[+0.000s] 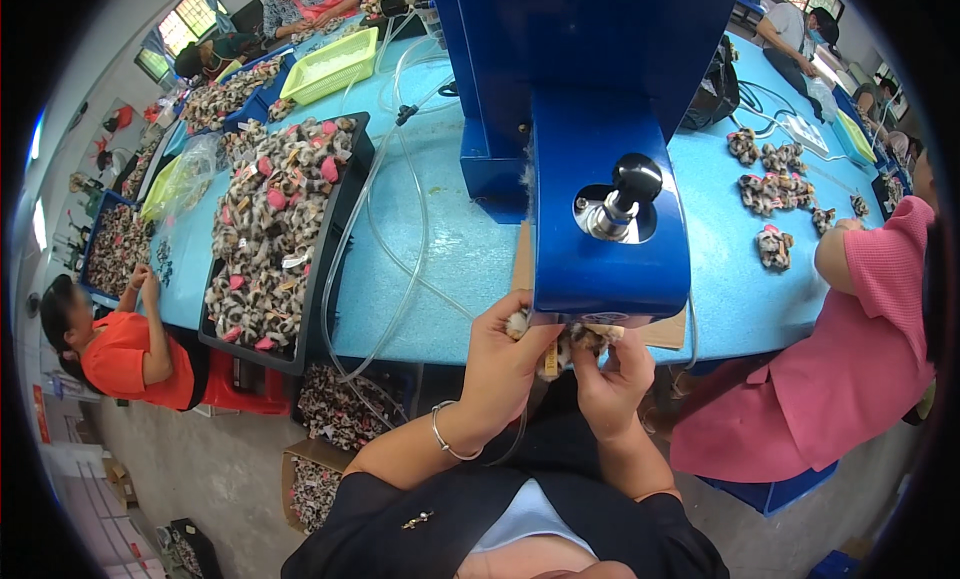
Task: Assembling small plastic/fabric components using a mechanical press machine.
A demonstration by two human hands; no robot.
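Head view: state of both hands?

Left hand (500, 357) and right hand (615, 381): closed, pinching opposite sides of one spotted plush piece (580, 341).

Position of plush piece?

At the near edge of the blue table (740, 289), directly below the front of the blue machine head (600, 279); contact with the underside hidden, cannot tell.

Possible faults from here?

Hands close to the underside: possible pinching if actuated early. Yellow tag (551, 359) hanging between the hands: possible snagging. Uneven pull: possible skew. Check clearance first.
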